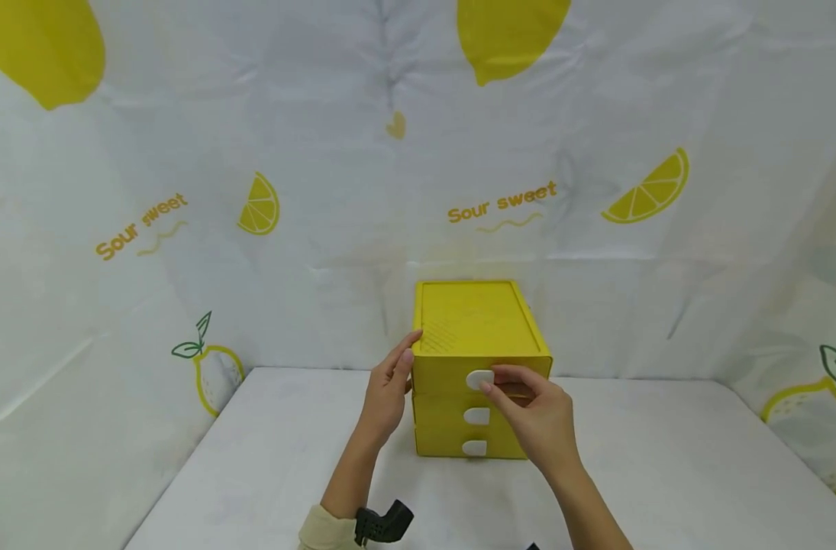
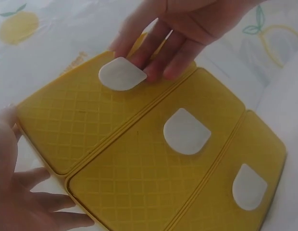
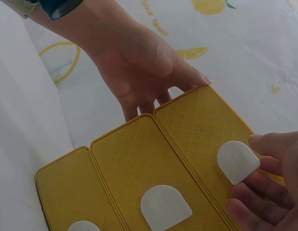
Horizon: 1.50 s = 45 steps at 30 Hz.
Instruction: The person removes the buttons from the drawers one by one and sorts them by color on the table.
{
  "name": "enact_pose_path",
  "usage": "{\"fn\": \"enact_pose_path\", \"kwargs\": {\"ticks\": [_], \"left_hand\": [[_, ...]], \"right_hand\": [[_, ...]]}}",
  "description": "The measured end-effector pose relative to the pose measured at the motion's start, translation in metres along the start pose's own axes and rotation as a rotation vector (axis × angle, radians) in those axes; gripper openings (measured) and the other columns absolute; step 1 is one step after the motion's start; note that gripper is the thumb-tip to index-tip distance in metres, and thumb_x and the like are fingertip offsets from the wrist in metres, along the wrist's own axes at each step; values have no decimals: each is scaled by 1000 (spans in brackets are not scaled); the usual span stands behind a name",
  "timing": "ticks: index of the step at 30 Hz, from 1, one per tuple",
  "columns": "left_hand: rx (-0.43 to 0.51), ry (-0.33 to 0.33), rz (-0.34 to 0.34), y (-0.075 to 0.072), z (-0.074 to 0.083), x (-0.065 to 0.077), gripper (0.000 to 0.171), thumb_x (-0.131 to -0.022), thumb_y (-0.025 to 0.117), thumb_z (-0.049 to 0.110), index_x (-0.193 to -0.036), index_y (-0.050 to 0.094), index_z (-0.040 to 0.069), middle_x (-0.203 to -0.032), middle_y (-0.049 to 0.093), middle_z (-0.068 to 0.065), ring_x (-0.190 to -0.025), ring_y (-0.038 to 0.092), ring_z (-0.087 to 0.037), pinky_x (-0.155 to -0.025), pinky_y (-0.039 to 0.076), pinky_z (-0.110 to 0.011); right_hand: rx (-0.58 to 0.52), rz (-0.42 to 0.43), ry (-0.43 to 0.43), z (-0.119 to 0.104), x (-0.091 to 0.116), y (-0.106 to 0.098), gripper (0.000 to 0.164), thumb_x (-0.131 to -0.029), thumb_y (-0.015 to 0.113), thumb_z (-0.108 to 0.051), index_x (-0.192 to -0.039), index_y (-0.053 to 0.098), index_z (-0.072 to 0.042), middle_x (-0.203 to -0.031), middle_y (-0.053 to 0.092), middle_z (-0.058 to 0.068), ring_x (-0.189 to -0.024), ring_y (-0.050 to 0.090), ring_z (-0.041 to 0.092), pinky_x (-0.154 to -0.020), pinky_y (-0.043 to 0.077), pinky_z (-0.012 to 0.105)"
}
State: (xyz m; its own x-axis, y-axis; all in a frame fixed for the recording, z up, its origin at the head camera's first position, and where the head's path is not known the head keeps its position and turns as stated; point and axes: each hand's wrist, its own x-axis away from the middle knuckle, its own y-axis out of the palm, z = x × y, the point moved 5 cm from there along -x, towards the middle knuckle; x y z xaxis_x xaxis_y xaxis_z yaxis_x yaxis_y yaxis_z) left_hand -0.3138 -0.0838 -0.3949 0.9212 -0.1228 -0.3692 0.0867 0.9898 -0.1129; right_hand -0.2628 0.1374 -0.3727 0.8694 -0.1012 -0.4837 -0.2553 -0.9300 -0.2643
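Observation:
A small yellow drawer box (image 1: 472, 317) with three stacked drawers stands upright, each drawer front bearing a white rounded handle. My right hand (image 1: 541, 416) pinches the top drawer's handle (image 3: 237, 162) at its right edge, between thumb and fingers. Against the left side of the box lies my left hand (image 1: 386, 393), its fingers spread and fairly straight, with one fingertip at the top edge. The middle handle (image 2: 186, 132) and the bottom handle (image 2: 249, 187) are untouched. All three drawer fronts look flush with each other.
The box stands on a white table (image 1: 273, 451), near its back edge. Behind it hangs a white cloth (image 1: 349, 229) printed with lemons and lettering. A black wrist device (image 1: 383, 523) sits at the left sleeve.

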Motion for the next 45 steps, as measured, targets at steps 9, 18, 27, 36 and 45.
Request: {"fn": "enact_pose_path", "kwargs": {"ticks": [9,18,27,36,45], "left_hand": [[9,-3,4,1,0,1,43,-109,40,44,-150,49,34,-162,41,3,-150,39,-30,-112,41,-65],[8,-5,8,0,-1,0,44,-108,39,47,-149,49,35,-161,41,3,-150,39,-29,-112,41,-64],[19,-16,1,-1,-2,0,45,-108,40,49,-150,49,35,-162,41,3,-150,39,-29,-112,41,-64],[19,-24,-5,-1,0,1,45,-108,39,49,-150,49,35,-162,40,4,-151,37,-29,-112,40,-66],[16,-6,-8,-1,-1,1,46,-108,39,49,-150,48,34,-162,40,5,-152,36,-28,-112,41,-65]], "right_hand": [[40,6,15,0,2,2,25,-86,82,-20,-108,75,-11,-102,75,4,-89,69,1,-75,59,17],[42,-35,22,-2,3,1,24,-87,81,-22,-107,75,-11,-101,75,5,-88,70,3,-75,60,19],[49,-46,43,-3,2,-1,20,-87,81,-19,-103,75,-9,-99,75,6,-86,70,4,-74,59,17],[73,-42,52,-5,3,-2,19,-88,81,-22,-101,75,-9,-97,75,5,-84,71,5,-74,59,16],[124,-39,61,-9,5,-4,16,-89,80,-24,-98,77,-12,-95,76,2,-81,69,3,-72,58,18]]}}
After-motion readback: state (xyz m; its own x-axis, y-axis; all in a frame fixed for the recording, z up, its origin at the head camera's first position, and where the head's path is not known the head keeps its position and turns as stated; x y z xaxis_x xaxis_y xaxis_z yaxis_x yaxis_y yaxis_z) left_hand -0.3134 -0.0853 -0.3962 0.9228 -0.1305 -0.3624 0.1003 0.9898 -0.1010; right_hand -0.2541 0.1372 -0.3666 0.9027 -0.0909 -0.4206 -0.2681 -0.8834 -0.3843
